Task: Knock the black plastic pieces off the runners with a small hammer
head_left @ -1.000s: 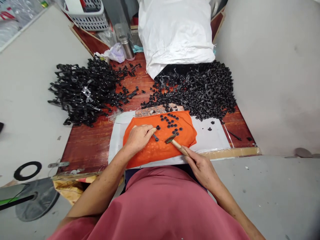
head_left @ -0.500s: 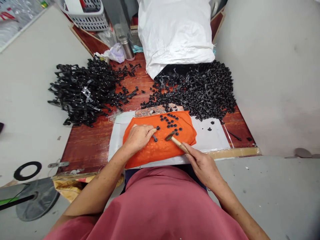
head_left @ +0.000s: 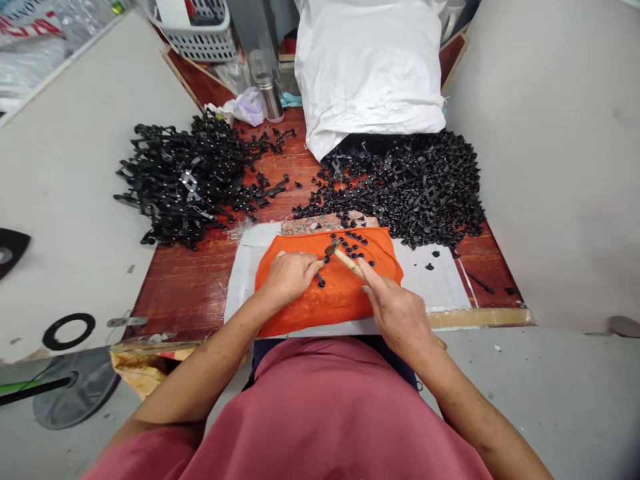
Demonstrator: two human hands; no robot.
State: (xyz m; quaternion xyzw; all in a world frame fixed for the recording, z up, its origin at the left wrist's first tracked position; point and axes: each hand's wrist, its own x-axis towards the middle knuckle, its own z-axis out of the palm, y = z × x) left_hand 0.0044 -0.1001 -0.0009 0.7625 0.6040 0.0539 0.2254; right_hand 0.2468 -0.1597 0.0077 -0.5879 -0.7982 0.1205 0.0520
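My right hand (head_left: 395,310) is closed round the wooden handle of a small hammer (head_left: 341,257), whose metal head hovers just above my left fingertips. My left hand (head_left: 290,275) rests on an orange cloth (head_left: 335,297) and pinches a small black part (head_left: 320,279) against it. Several small black round pieces (head_left: 353,245) lie scattered on the cloth's far side.
A heap of black strap-like parts (head_left: 185,180) lies far left on the red wooden board (head_left: 185,287). A heap of black round parts (head_left: 410,187) lies far right, under a white sack (head_left: 370,67). A white sheet (head_left: 435,280) lies beneath the cloth. A basket (head_left: 200,33) and a metal flask (head_left: 270,97) stand behind.
My right hand has swung the hammer up and to the left, from the cloth's middle to just above my left fingertips. The view has shifted slightly.
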